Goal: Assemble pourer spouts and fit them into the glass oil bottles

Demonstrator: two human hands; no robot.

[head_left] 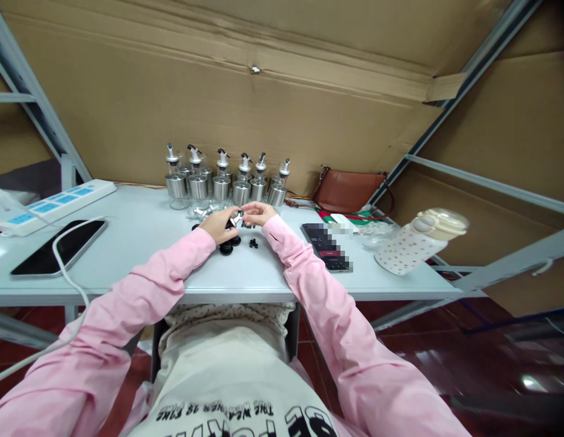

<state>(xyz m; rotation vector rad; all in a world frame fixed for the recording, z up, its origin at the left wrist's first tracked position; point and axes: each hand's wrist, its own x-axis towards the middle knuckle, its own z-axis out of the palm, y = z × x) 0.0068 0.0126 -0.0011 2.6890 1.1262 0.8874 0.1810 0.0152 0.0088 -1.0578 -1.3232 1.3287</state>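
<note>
My left hand (220, 225) is closed around a silver-and-black pour spout (237, 220) just above the table. Meeting it from the right, my right hand (258, 213) has its fingertips pinched at the spout's tip; a tiny dark piece seems to be there, too small to make out. Below the hands lie black round stoppers (226, 247) and a little cluster of small black parts (254, 243). Behind my left hand are more loose spouts (200, 212) in clear plastic. Several glass-and-steel oil bottles (198, 187) with spouts fitted stand upright in rows at the back.
On the left are a power strip (58, 205), a dark-screened phone (58, 247) and a white cable (58, 258). To the right lie another phone (325, 246), a brown bag (348, 191) and a spotted drinking bottle (409, 246). A cardboard wall (218, 103) closes off the back.
</note>
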